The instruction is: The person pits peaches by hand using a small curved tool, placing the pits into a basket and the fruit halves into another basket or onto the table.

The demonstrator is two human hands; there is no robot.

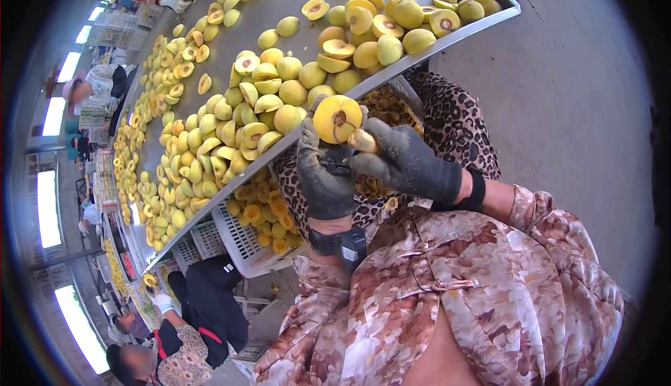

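My left hand, in a dark, dusty work glove, holds a halved yellow peach with its cut face and brown pit turned up. In the same kind of glove, my right hand grips a small tool by its pale handle. A thin curved metal loop runs from the handle onto the pit area of the peach half. Both hands are close together over my lap, just off the metal table's rim. Many halved peaches lie heaped on the table beside them.
Below my hands stands a container of brown pits or scraps. A white plastic crate with peach halves is under the table edge. A co-worker sits at lower left; another's gloved hand is across the table.
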